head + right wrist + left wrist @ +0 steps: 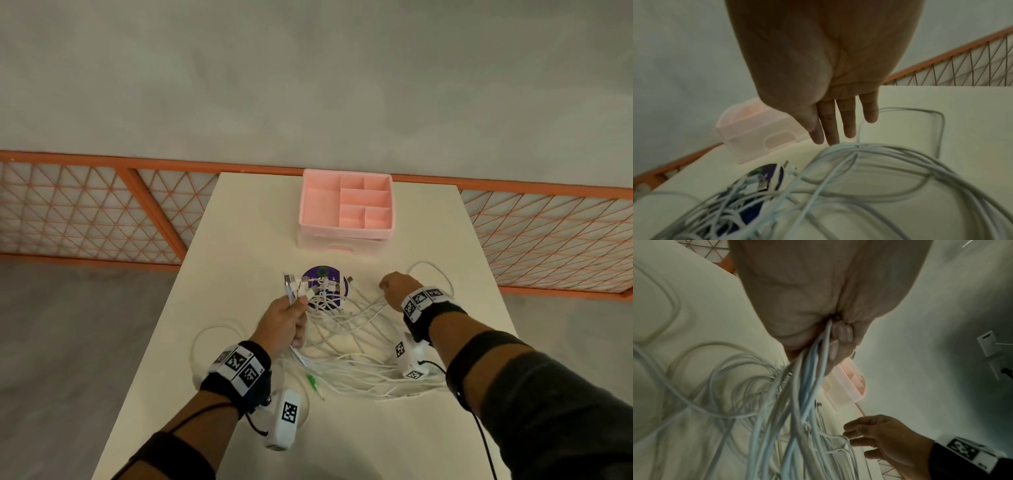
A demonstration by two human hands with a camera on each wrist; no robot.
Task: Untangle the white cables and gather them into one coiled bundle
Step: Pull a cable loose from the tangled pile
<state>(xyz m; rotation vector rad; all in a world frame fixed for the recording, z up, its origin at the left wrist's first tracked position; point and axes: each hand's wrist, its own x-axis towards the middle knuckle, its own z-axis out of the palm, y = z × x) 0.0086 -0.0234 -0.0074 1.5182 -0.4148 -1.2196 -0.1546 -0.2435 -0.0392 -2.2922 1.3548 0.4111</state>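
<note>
Cables (346,346) on table (455,267), organizer (346,209) behind them, disc (325,287) under their far ends.

The cables (346,346) are white. The desk (428,428) is cream. The box (344,236) is pink. The round disc (330,274) is purple. The fence (85,209) is orange with criss-cross lines. The wrist bands (239,368) have black-and-white squares.

White cables (356,346) sprawled across the desk (428,428) middle, over a purple disc (323,289). A pink organizer (346,209) blocked the far edge. Bare desk lay open nearer the person.
</note>
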